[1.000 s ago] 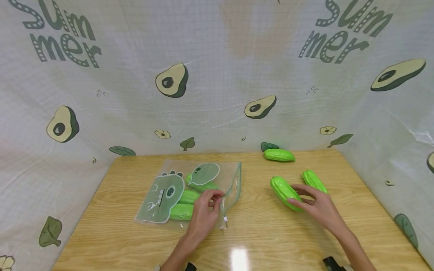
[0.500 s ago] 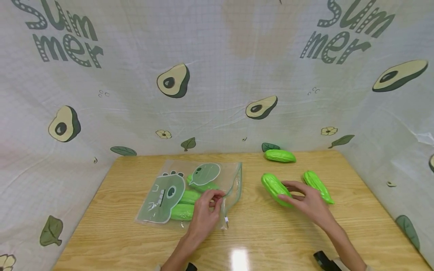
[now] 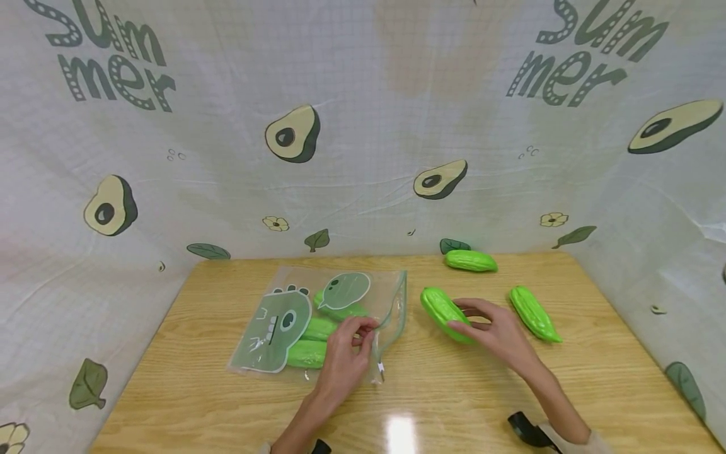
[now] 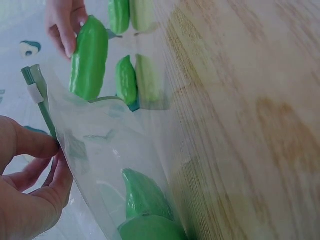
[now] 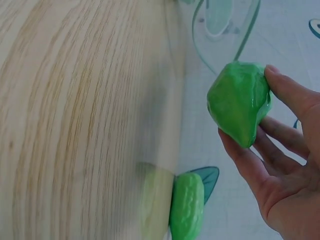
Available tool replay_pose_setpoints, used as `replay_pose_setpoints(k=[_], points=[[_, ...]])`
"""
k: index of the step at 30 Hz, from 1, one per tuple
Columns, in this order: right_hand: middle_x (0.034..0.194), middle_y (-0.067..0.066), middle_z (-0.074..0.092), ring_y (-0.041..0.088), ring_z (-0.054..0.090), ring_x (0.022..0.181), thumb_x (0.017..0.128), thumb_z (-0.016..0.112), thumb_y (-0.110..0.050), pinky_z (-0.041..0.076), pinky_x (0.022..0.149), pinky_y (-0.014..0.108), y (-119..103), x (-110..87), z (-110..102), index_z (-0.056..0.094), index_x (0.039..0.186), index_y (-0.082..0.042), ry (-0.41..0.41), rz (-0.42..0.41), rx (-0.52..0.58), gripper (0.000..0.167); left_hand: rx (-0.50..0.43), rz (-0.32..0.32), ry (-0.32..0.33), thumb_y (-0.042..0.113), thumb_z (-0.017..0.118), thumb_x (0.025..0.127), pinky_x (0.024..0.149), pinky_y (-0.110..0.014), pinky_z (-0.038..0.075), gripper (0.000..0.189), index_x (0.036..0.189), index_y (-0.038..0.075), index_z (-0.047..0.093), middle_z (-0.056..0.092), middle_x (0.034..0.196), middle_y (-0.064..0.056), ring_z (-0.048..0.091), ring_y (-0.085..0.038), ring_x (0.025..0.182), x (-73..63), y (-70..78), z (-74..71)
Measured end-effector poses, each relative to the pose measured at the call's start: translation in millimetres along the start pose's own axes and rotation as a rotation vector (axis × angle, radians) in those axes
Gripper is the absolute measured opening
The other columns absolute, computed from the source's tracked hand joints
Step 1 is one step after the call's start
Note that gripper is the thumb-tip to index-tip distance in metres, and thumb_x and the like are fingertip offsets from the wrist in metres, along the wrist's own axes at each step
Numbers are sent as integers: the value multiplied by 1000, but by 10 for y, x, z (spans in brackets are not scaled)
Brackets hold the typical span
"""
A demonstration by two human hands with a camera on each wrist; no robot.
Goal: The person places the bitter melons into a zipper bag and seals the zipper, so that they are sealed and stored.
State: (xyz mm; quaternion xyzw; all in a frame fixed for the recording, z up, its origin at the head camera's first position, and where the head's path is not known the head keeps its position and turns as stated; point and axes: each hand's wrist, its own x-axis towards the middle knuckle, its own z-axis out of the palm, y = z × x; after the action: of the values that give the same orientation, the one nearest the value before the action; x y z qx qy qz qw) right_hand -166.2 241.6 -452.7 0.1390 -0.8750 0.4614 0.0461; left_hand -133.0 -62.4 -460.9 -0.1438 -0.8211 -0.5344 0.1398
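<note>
My left hand point(image 3: 346, 359) pinches the upper layer of a clear zip bag point(image 3: 386, 290) near its open right-hand mouth. The bag lies on the table with a green cartoon monster print. Inside it several green bitter melons point(image 3: 306, 354) show through the plastic. My right hand point(image 3: 499, 334) grips another bright green bitter melon point(image 3: 441, 310) between thumb and fingers, held just right of the bag's mouth. Its pointed end point(image 5: 245, 135) faces the right wrist camera. In the left wrist view, the zip slider point(image 4: 35, 93) sits at the bag's corner, above my left fingertips.
Two more bitter melons lie on the wooden table point(image 3: 187, 403): one bitter melon point(image 3: 471, 260) by the back edge, one bitter melon point(image 3: 534, 314) at the right. A cloth printed with avocados point(image 3: 292, 133) hangs behind and along both sides.
My right hand has moved left with the bitter melon, away from the one at the right and closer to the bag's mouth. The left hand keeps its hold on the bag.
</note>
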Motion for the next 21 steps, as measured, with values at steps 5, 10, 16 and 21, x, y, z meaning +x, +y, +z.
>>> replay_pose_setpoints(k=[5, 10, 16, 21], points=[[126, 16, 69, 35, 65, 114, 90, 82, -22, 60, 89, 34, -39, 46, 75, 67, 131, -4, -3, -19, 29, 47, 0, 2, 0, -10, 65, 93, 75, -26, 61, 18, 103, 3, 72, 66, 94, -4, 64, -17, 86, 3, 4, -3], [123, 17, 69, 37, 66, 112, 90, 81, -22, 61, 88, 36, -72, 76, 139, 67, 130, -4, -21, -16, 55, 46, 0, 1, -3, -10, 66, 93, 75, -26, 61, 17, 103, 3, 71, 66, 94, -3, 63, -17, 86, 6, 8, -6], [121, 14, 70, 36, 66, 111, 91, 81, -24, 61, 89, 35, -90, 121, 225, 68, 129, -7, -48, -14, 74, 44, 9, 9, -6, -9, 66, 93, 75, -26, 61, 17, 104, 3, 71, 66, 95, -3, 64, -17, 86, 5, 13, -13], [122, 14, 70, 35, 67, 110, 91, 80, -25, 61, 89, 36, -93, 169, 293, 68, 129, -6, -63, -23, 82, 44, 18, 9, 5, -9, 66, 93, 75, -27, 61, 17, 104, 4, 71, 66, 94, -3, 64, -17, 87, 3, 20, -18]])
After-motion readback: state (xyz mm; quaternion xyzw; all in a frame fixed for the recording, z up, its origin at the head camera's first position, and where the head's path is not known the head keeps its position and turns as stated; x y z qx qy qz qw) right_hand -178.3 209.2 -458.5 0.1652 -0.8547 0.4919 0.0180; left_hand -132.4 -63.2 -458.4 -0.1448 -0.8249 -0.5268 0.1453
